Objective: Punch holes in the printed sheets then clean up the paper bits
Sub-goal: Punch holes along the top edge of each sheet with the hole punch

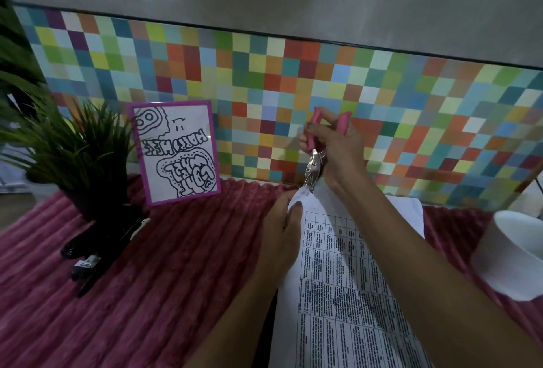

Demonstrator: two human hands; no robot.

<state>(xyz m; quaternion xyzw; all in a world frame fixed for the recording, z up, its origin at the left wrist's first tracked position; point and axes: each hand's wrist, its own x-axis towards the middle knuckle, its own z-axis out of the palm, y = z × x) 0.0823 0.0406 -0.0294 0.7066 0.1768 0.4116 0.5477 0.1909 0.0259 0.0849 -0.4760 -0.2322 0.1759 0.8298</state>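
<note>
Fingers of right hand (338, 147) gripping hole punch (313, 166), left hand (282, 229) pinching printed sheet (338, 279), bottom cropped

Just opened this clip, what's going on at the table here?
A person is working on the printed sheets. The right hand grips a pink-handled hole punch, whose metal head sits at the top edge of the paper. The left hand pinches that same top corner to steady it. The handles look spread, so this squeeze seems not yet made. I can't make out any loose paper bits on the red ribbed cloth. A white container stands to the right.
</note>
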